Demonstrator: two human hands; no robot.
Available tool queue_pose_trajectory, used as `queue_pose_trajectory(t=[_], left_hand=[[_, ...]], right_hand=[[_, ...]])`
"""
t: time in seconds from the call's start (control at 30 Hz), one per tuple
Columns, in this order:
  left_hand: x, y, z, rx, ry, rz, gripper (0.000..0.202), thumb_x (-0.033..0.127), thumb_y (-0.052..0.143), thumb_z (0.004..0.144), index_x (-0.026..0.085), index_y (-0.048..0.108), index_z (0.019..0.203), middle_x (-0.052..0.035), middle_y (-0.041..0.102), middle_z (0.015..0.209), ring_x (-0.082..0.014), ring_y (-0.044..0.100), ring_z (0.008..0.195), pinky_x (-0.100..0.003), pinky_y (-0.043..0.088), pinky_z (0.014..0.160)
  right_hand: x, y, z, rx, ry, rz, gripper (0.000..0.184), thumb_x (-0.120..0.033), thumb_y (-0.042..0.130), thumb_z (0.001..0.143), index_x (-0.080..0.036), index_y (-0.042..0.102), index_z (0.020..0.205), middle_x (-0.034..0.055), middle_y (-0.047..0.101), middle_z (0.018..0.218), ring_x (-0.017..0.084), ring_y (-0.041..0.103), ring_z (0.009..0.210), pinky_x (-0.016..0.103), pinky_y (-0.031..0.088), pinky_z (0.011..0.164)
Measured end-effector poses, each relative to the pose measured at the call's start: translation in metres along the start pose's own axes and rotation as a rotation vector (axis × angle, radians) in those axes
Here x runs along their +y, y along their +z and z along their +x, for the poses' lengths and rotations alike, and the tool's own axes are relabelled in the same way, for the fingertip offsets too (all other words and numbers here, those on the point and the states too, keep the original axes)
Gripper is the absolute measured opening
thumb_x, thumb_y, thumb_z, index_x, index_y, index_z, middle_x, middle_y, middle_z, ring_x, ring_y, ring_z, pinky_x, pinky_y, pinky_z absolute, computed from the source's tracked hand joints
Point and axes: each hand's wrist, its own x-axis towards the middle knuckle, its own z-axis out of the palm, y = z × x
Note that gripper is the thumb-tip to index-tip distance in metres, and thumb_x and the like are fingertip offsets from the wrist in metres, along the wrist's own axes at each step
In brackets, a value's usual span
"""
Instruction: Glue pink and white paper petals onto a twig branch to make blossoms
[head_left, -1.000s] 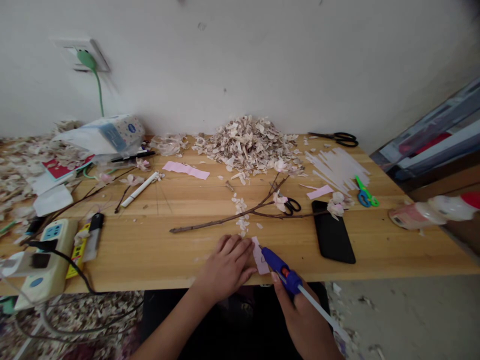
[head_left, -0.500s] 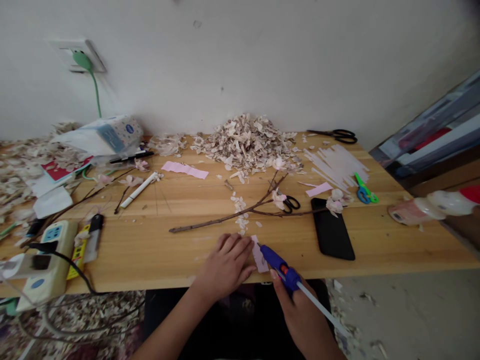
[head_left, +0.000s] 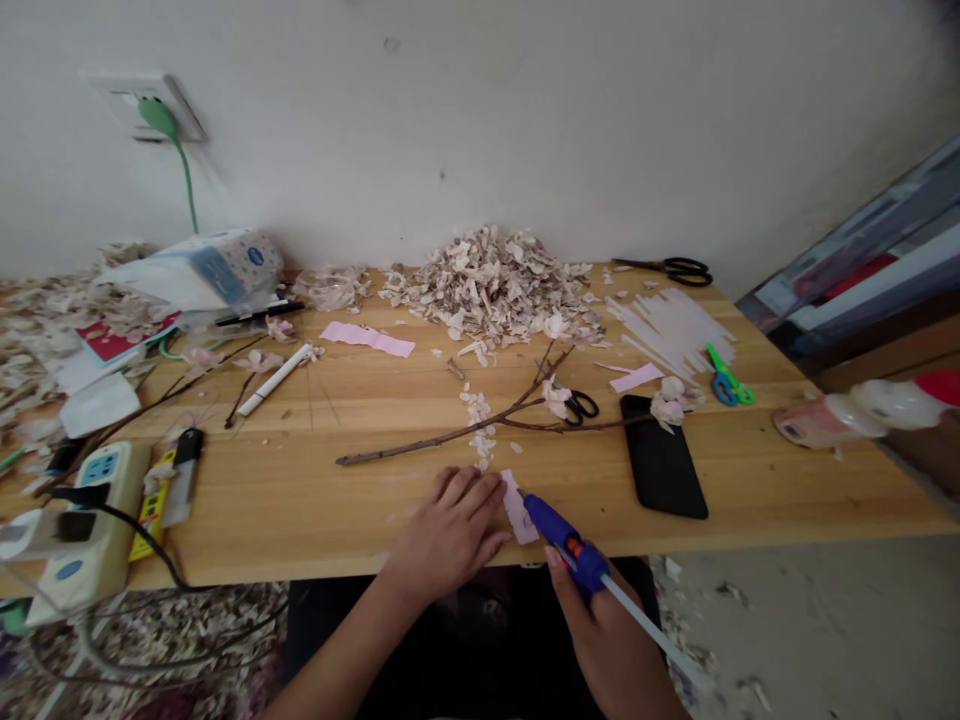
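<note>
My right hand (head_left: 611,620) grips a blue glue gun (head_left: 562,540) with a long white glue stick (head_left: 660,635) out of its back end. The nozzle points at a small pink paper strip (head_left: 519,510) lying at the table's front edge; whether it touches cannot be made out. Flat on the wood, my left hand (head_left: 450,530) rests its fingertips at the strip's left side, fingers extended and close together. Just beyond lies a bare brown branch (head_left: 442,437) with pale pink blossoms (head_left: 670,403) on its twigs. A trail of loose petals (head_left: 481,425) crosses beneath it.
Dried petals (head_left: 495,285) are heaped by the wall. At right lie glue sticks (head_left: 671,330), green-blue scissors (head_left: 726,380), a black phone (head_left: 664,465) and a bottle (head_left: 847,415). Left are a power strip (head_left: 97,520) with cords, a utility knife (head_left: 184,475) and a tissue pack (head_left: 225,270).
The glue gun and my right hand have shifted slightly right, so its nozzle sits a little farther from my left fingers. My left hand stays in place. The whole view has drifted slightly.
</note>
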Motion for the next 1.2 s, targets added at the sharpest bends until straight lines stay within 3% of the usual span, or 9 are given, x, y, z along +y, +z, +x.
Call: queue_pose_trajectory(t=[0.13,0.33,0.77,1.2], left_hand=[[0.000,0.000,0.000,0.017,0.008,0.005,0.051,0.050,0.038,0.101,0.019,0.048,0.141,-0.0030,0.056,0.144,-0.0273,0.046,0.128,-0.044,0.028,0.113],[0.000,-0.001,0.000,0.022,0.004,-0.026,0.040,0.048,0.040,0.101,0.024,0.056,0.129,-0.0012,0.058,0.141,-0.0268,0.047,0.127,-0.044,0.030,0.112],[0.001,-0.001,0.001,0.020,-0.002,-0.011,0.041,0.047,0.043,0.100,0.024,0.056,0.131,-0.0017,0.057,0.141,-0.0272,0.045,0.127,-0.045,0.032,0.112],[0.002,-0.002,0.002,0.029,0.004,-0.006,0.039,0.046,0.047,0.099,0.024,0.058,0.129,-0.0028,0.059,0.140,-0.0263,0.046,0.127,-0.045,0.033,0.111]], right_hand=[[-0.001,-0.006,-0.005,-0.028,-0.038,0.015,0.042,-0.055,0.044,0.097,-0.021,0.069,0.099,0.0089,0.078,0.096,0.022,0.076,0.081,0.024,0.059,0.067],[-0.007,-0.011,-0.014,0.038,-0.043,0.048,0.037,-0.055,0.048,0.095,-0.023,0.067,0.094,0.0072,0.077,0.090,0.022,0.075,0.080,0.025,0.058,0.067],[-0.001,0.006,-0.003,0.006,-0.008,0.011,0.054,-0.064,0.040,0.095,-0.020,0.070,0.101,0.0139,0.076,0.109,0.026,0.075,0.091,0.030,0.060,0.072],[-0.003,0.003,-0.005,0.031,0.020,-0.015,0.061,-0.069,0.038,0.093,-0.019,0.072,0.100,0.0134,0.078,0.103,0.026,0.075,0.089,0.031,0.060,0.071]])
